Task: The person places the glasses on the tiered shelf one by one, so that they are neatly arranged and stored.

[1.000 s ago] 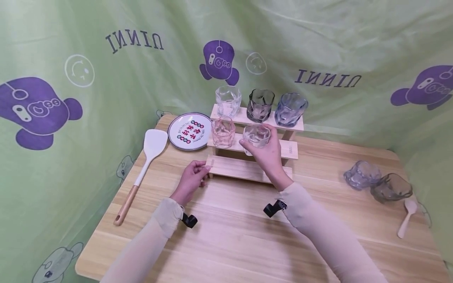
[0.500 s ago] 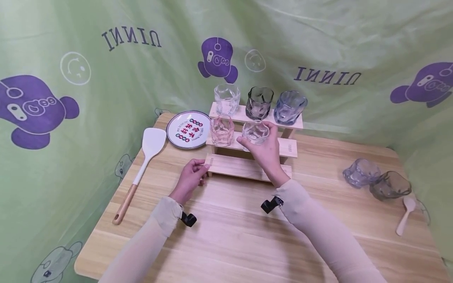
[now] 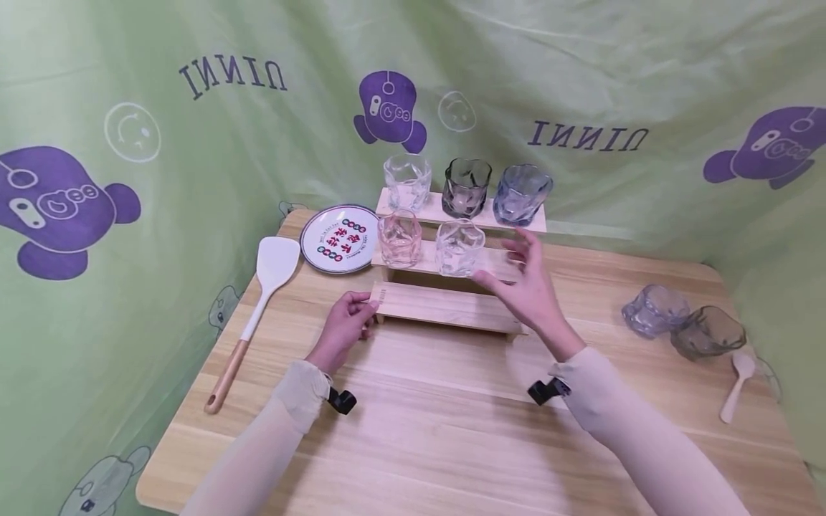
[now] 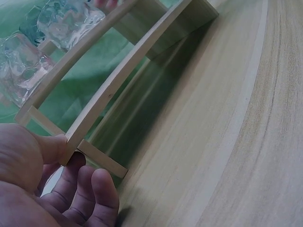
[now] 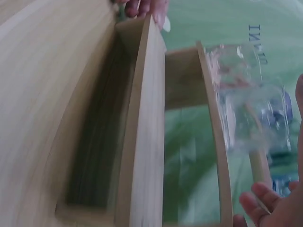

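A three-step wooden rack stands at the back of the table. My left hand pinches the left end of its lowest step between thumb and fingers, plain in the left wrist view. On the middle step a clear glass stands beside a pink glass. My right hand is just right of the clear glass, thumb and fingers spread, holding nothing. The top step bears another clear glass, a dark grey glass and a blue glass.
A patterned plate lies left of the rack, beside a white spatula with a wooden handle. At the table's right are a pale bluish glass, a smoky brown glass and a small spoon. A green curtain hangs behind.
My right hand has let go of the clear glass, which now stands on the middle step, and has moved off to the right. The left hand keeps its grip on the rack.
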A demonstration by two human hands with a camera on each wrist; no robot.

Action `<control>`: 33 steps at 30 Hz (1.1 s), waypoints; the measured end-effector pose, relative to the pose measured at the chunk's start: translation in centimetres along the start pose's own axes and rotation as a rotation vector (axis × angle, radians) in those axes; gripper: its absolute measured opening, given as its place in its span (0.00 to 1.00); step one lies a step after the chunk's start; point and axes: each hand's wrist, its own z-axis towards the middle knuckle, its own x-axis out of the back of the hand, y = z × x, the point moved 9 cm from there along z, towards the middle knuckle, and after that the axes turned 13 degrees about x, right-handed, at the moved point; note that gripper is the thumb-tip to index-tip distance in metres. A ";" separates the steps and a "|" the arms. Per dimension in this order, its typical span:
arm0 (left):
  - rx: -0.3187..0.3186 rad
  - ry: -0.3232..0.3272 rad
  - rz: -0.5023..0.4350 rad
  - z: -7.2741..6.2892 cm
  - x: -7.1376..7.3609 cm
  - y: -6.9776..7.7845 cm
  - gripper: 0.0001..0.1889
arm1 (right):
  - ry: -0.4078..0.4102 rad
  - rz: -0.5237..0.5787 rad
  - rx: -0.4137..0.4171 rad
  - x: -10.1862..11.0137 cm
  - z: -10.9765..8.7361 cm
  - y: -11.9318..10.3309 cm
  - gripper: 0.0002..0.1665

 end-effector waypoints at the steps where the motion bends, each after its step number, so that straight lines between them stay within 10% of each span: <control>1: 0.000 0.000 0.000 0.0 0.0 0.0 0.19 | 0.007 -0.018 0.009 1.0 -0.4 0.3 0.63; 13: 0.009 0.016 0.001 -0.1 0.6 0.0 0.20 | 0.372 -0.211 -0.136 15.7 -5.7 7.3 0.48; 17: 0.013 0.006 0.005 0.1 0.5 -0.2 0.20 | 0.381 -0.306 -0.225 19.3 -7.2 10.0 0.53; 25: -0.002 0.010 0.021 0.1 0.6 -0.1 0.20 | 0.183 -0.340 -0.329 19.5 -8.8 12.7 0.64; 33: -0.003 0.002 0.016 0.1 0.1 0.0 0.20 | 0.164 -0.394 -0.385 18.8 -8.8 12.4 0.66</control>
